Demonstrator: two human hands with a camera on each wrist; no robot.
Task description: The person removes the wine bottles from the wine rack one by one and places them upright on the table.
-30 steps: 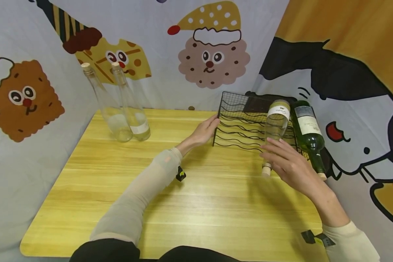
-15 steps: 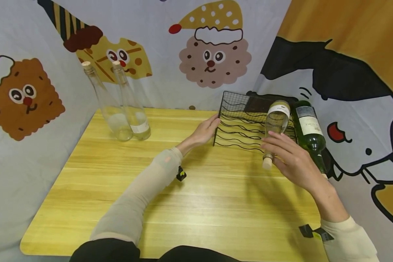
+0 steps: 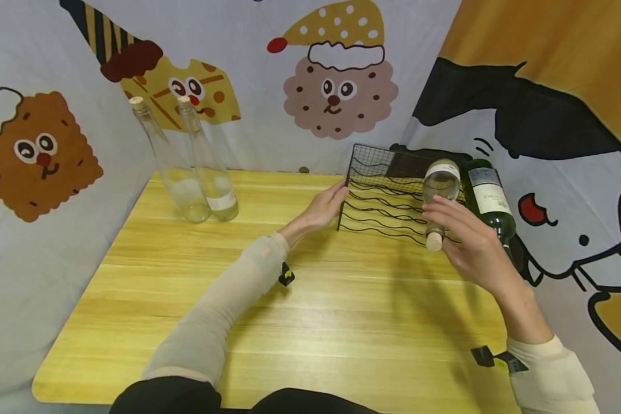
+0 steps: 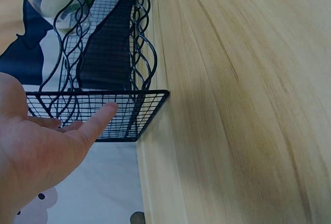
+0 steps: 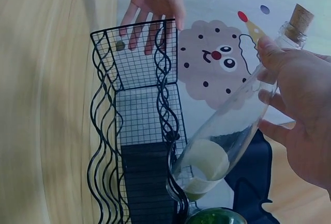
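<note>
My right hand (image 3: 473, 244) holds a clear glass bottle (image 3: 441, 179) by its neck, thumb on one side and fingers on the other. The bottle tilts, its cork (image 5: 301, 18) pointing toward me and its labelled base overlapping the rack's wavy wires in the right wrist view. My left hand (image 3: 323, 207) rests with straight fingers against the mesh end panel (image 4: 98, 113) of the black wire bottle rack (image 3: 362, 158). A green glass bottle (image 3: 489, 198) with a pale label lies on the rack's right part, its neck partly behind my right hand.
Two corked clear bottles (image 3: 176, 184) (image 3: 221, 198) stand upright at the table's back left. The wooden table (image 3: 310, 322) backs onto a cartoon-printed cloth (image 3: 269, 121), which also hangs along the right side.
My right hand has moved slightly away from me, and the clear bottle's corked end has risen and shifted right over the rack. The left hand has stayed on the rack's end panel.
</note>
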